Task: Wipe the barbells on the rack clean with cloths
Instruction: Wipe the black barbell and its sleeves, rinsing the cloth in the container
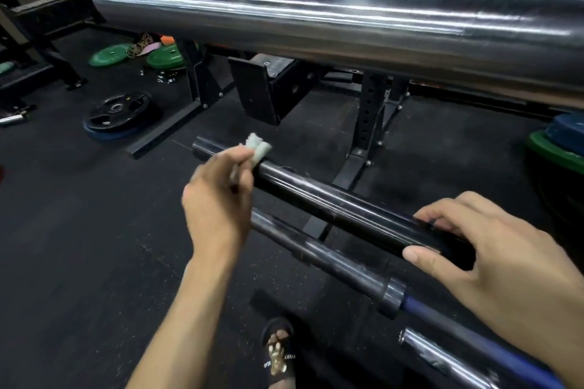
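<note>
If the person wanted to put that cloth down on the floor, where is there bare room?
The widest bare floor lies left of the left hand, below the black weight plate. A smaller patch sits between the rack upright and the stacked plates. The far left is crowded with green plates.

Upper frame: silver chrome barbell sleeve (pixel 347 19). Centre: glossy black sleeve (pixel 331 208), pale grey-white cloth (pixel 258 145). Upper left: green plates (pixel 109 55), leopard-print fabric (pixel 140 44). Black floor (pixel 79 230).

Left hand (pixel 218 196) pinching pale cloth (pixel 258 148) on black barbell sleeve (pixel 331 202), right hand (pixel 493 256) gripping same sleeve
</note>
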Motion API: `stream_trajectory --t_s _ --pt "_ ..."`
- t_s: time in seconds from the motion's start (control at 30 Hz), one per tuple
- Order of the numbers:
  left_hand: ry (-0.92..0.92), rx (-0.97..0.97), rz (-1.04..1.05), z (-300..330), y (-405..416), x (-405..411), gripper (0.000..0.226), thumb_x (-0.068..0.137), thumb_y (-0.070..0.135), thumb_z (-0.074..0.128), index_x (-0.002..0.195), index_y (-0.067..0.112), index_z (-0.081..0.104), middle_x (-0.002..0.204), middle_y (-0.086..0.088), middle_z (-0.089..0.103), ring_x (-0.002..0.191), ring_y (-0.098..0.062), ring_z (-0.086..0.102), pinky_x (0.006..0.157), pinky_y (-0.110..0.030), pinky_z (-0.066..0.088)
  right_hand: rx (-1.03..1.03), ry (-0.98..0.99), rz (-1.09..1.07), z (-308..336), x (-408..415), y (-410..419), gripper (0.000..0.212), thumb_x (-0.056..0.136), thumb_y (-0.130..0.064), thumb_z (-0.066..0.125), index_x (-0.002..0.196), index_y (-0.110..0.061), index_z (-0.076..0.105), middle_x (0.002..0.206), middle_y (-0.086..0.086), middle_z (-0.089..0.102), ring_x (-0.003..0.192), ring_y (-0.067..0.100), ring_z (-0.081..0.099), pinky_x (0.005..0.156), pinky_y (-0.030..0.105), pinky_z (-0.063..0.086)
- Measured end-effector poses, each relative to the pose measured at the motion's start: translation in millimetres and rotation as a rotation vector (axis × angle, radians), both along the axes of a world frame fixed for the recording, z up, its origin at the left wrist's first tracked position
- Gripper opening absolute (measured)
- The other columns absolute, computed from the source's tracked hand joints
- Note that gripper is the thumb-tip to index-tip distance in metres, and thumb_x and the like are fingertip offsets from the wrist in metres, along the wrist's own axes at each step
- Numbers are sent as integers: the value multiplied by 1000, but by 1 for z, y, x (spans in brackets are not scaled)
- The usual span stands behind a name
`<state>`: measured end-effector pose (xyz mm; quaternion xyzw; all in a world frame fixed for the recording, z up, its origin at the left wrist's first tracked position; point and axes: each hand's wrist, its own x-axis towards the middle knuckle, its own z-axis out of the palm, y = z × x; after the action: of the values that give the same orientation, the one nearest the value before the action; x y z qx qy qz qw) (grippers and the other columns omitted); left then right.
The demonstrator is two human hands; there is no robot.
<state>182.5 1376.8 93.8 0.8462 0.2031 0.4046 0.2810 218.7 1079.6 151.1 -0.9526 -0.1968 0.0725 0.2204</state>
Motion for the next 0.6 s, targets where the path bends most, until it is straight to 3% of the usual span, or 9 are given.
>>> stream_trajectory --t_s 0.07,0.17,0.23,0.43,0.5,0.6 --pt "18 54 58 0 -12 0 29 89 6 70 110 25 75 117 12 73 103 -9 69 91 -39 57 -15 6 9 0 -1 3 39 76 -73 58 106 -50 49 111 -33 43 93 -3 58 77 31 49" --pt "-5 143 -200 -2 -71 -7 29 88 7 74 110 27 76 121 13 71 107 -5 66 92 -23 55 -12 -6 -3 1 -2 7 39 73 -67 69 99 -47 48 110 -30 40 85 0 59 69 30 48" --pt "-10 207 -316 -4 -82 -8 22 91 11 73 110 24 77 121 11 72 107 -7 67 90 -25 57 10 -21 -12 2 -2 7 40 71 -63 75 96 -45 49 107 -28 42 80 1 59 68 32 49" --pt "-97 -16 34 -10 -7 1 24 94 3 66 111 18 75 120 9 72 112 -7 67 98 -38 55 2 -88 1 -1 -7 6 41 70 -60 78 94 -41 50 97 -21 43 72 -2 55 57 25 40" --pt "-88 40 2 -9 -27 -1 22 94 3 68 110 16 76 121 7 72 112 -7 67 99 -32 55 -15 -116 17 -3 -8 7 43 69 -58 79 93 -40 49 95 -21 42 67 -4 50 53 20 34" --pt "-58 162 -232 -8 -77 -8 20 93 6 72 109 17 78 121 6 72 105 -8 68 93 -20 54 -18 -141 17 -4 -7 8 46 67 -55 83 90 -38 47 91 -21 40 64 -4 47 51 21 32"
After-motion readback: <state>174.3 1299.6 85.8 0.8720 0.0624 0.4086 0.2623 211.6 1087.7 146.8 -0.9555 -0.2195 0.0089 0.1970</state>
